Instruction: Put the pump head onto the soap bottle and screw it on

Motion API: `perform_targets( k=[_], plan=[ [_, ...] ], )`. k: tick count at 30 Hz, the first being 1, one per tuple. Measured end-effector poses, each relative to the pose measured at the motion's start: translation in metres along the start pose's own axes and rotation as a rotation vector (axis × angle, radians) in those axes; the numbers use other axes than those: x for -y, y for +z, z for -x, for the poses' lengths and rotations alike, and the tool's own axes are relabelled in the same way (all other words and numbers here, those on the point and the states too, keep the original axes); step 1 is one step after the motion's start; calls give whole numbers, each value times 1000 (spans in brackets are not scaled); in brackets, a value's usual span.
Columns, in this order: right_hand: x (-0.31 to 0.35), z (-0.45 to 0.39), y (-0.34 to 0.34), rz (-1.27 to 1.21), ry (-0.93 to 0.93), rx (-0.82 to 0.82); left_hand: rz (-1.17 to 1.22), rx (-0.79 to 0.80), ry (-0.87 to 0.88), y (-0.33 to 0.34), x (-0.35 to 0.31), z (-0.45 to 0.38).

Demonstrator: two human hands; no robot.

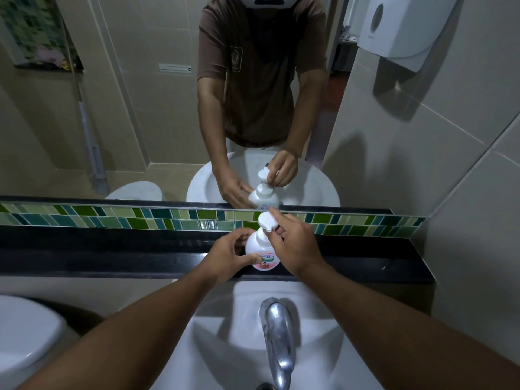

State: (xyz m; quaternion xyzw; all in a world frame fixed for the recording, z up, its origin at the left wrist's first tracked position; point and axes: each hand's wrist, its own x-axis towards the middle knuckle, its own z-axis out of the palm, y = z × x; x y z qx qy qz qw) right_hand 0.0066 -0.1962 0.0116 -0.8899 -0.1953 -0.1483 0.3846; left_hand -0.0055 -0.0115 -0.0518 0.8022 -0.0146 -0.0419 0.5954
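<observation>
A white soap bottle [258, 245] with a pink label stands upright on the black ledge [112, 249] behind the sink. My left hand [228, 254] wraps its left side, thumb across the label. The white pump head [266, 220] sits on top of the bottle's neck, its nozzle pointing toward me. My right hand [295, 243] grips the pump head from the right, with fingers around its collar. The collar and the neck are hidden by my fingers. The mirror above repeats both hands and the bottle.
A white sink [239, 333] with a chrome tap [277, 333] lies right below the ledge. A green tile strip [140, 218] and a wall mirror [140, 108] rise behind it. A white toilet [25, 333] is at lower left, a paper dispenser [405, 26] at upper right.
</observation>
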Motion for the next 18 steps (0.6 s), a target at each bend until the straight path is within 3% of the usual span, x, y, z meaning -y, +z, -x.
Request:
perform_targets(
  k=[18],
  plan=[
    [-9, 5, -4, -31, 89, 125, -16, -1, 13, 2, -4, 8]
  ],
)
